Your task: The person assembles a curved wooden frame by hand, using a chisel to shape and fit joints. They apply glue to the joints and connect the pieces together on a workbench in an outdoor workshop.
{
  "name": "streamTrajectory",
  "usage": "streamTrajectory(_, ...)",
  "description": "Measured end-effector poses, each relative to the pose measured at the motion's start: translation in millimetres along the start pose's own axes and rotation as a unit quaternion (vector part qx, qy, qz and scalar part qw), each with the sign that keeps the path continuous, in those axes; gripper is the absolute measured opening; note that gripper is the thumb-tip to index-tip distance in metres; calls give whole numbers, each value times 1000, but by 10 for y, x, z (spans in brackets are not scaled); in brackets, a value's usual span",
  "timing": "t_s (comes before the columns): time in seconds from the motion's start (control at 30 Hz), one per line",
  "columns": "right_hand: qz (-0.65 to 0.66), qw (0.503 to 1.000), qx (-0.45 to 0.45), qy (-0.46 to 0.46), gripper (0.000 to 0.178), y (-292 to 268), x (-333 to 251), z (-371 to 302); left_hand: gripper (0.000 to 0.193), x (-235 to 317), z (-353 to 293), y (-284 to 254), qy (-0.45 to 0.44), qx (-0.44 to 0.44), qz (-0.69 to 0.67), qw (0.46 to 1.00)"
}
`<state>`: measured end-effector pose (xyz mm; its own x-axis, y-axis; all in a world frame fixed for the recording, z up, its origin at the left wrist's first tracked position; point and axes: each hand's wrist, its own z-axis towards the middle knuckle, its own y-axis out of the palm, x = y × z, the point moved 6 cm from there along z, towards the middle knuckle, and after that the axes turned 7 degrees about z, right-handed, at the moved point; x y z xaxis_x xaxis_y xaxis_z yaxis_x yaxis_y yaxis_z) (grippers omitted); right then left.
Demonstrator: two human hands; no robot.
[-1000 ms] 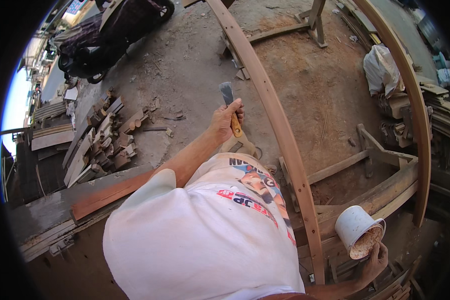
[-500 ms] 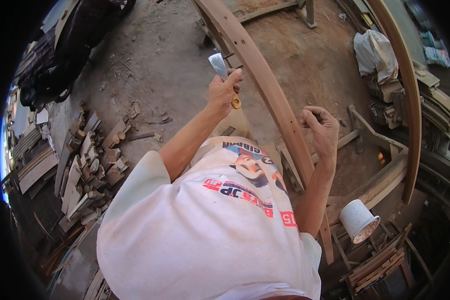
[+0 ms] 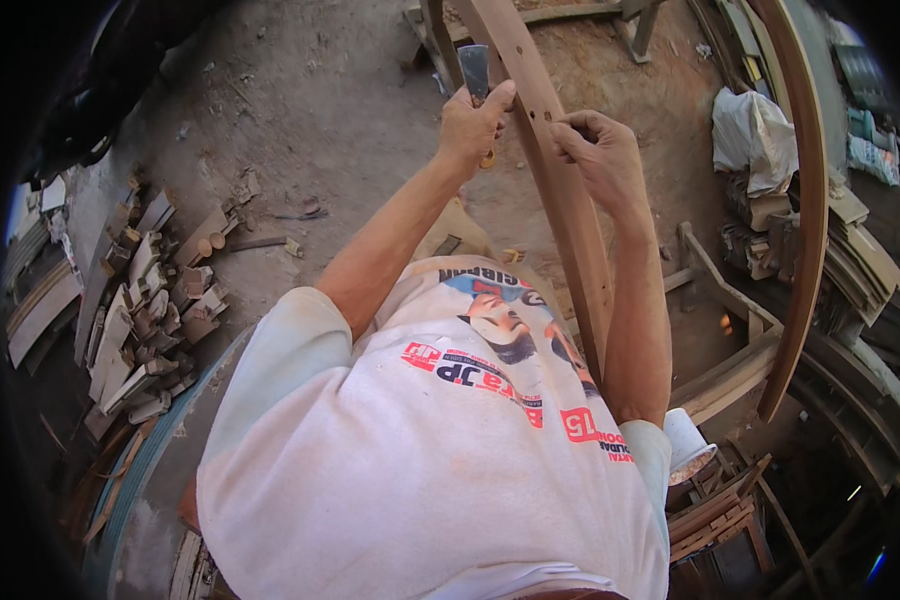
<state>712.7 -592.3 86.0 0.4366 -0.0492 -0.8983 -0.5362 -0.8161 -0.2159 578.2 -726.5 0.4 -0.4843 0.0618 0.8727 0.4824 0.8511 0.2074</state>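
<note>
My left hand (image 3: 473,130) is closed around the handle of a putty knife (image 3: 474,68), its broad metal blade pointing up and away from me. A yellow handle end shows below the fist. Just right of it runs a long wooden beam (image 3: 573,225) with several small dark holes in its face. Over the beam's right edge is my right hand (image 3: 607,160), thumb and fingers pinched together near two of the holes. Whatever the pinch holds, if anything, is too small to make out.
Wooden trestles (image 3: 735,285) stand below and beyond the beam. A second curved beam (image 3: 816,200) rises at right, near a white sack (image 3: 753,140) and stacked boards (image 3: 860,255). A white bucket (image 3: 686,445) sits beside my right elbow. Wood offcuts (image 3: 135,330) are heaped at left.
Both hands have moved forward along the beam and closer together. The putty knife has come up beside the beam, and my right hand has reached the holes.
</note>
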Motion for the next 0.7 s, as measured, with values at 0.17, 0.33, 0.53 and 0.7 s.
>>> streamTrajectory(0.17,-83,997,-10,6,25,121,-170,109,34,-128,-118,29,9,-57,80,995)
streamTrajectory(0.33,-151,988,-16,-7,25,170,-193,213,32,-171,-187,70,-2,-77,59,995)
streamTrajectory(0.53,-259,965,-20,-44,25,257,-359,202,32,-192,-183,50,-12,-87,68,994)
streamTrajectory(0.7,-281,959,-13,-33,25,288,-398,162,32,-195,-187,34,-17,-95,58,994)
